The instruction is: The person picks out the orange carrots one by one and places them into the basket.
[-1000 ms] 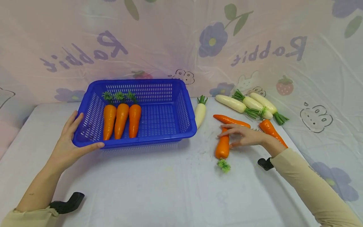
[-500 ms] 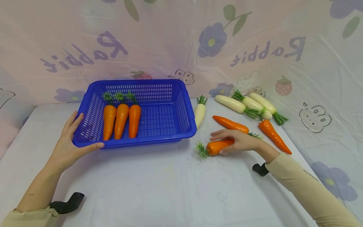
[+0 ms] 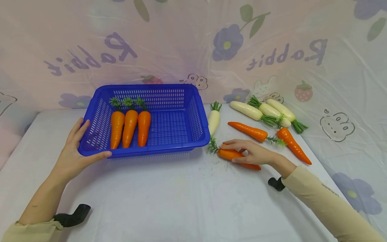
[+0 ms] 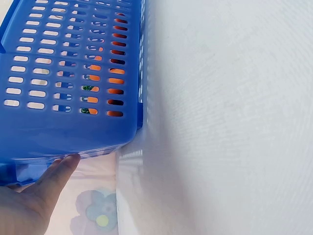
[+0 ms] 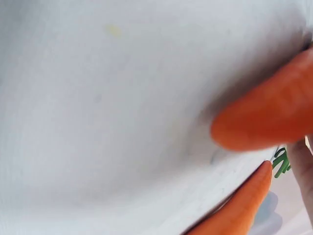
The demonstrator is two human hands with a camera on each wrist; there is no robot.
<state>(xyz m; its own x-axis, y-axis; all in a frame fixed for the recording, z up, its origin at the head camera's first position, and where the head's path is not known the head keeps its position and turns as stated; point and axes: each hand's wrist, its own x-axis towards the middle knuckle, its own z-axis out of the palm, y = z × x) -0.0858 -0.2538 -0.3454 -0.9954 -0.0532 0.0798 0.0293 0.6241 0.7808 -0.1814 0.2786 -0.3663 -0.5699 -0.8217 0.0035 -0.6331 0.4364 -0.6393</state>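
Observation:
My left hand rests at the near left corner of a blue plastic basket, thumb straight along the front rim and fingers against the left side. In the left wrist view, its digit touches the rim of the basket. Inside the basket, three orange carrots lie side by side, leafy ends toward the back. My right hand holds another carrot between thumb and fingers, right of the basket. Its leafy top points to the basket; its tip shows large in the right wrist view.
A white radish lies close to the basket's right side. Three more white radishes are grouped at the back right. Two loose carrots lie beyond my right hand, one by the table's right edge. A printed curtain hangs behind the white table.
My right hand has turned the carrot from its top facing me to its top facing the basket, and shifted it slightly left. My left hand and the basket have stayed put.

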